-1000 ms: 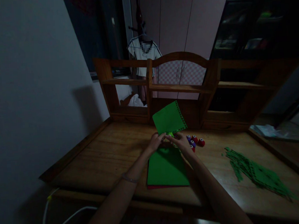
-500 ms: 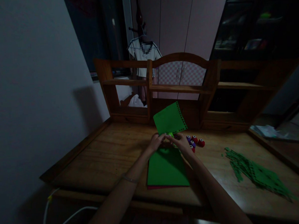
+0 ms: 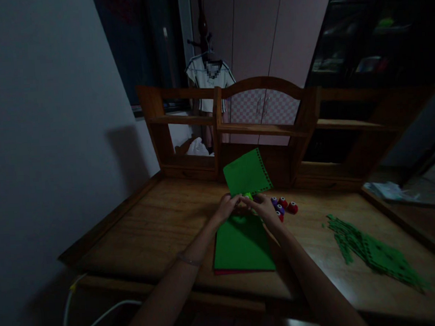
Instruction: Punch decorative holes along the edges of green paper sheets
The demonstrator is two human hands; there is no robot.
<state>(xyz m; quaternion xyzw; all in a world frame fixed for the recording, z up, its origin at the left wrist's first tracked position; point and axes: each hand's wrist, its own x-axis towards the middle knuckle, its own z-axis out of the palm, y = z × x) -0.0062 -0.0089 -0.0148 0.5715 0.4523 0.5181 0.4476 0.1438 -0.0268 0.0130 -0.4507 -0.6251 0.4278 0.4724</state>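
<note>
A green sheet [image 3: 245, 173] stands tilted up, with a row of punched holes along its right and lower edges. My left hand [image 3: 228, 206] is closed at the sheet's lower edge, fingertips together with those of the other hand. My right hand [image 3: 263, 209] is closed around a small light-green craft punch [image 3: 249, 197] at that edge, mostly hidden by the fingers. Under both hands lies a stack of green sheets [image 3: 243, 245] with a reddish layer at the bottom. Beside my right hand sit several red and purple punches [image 3: 283, 203] with white round tops.
Punched green strips and scraps [image 3: 378, 256] lie at the right of the wooden desk [image 3: 151, 226]. A wooden shelf unit [image 3: 263, 129] rises along the back. Clear plastic [image 3: 390, 190] lies at the far right, and a white cable [image 3: 102, 320] hangs at the front left.
Almost nothing differs. Both hands stay at the sheet's lower edge, and the sheet and punches keep their places.
</note>
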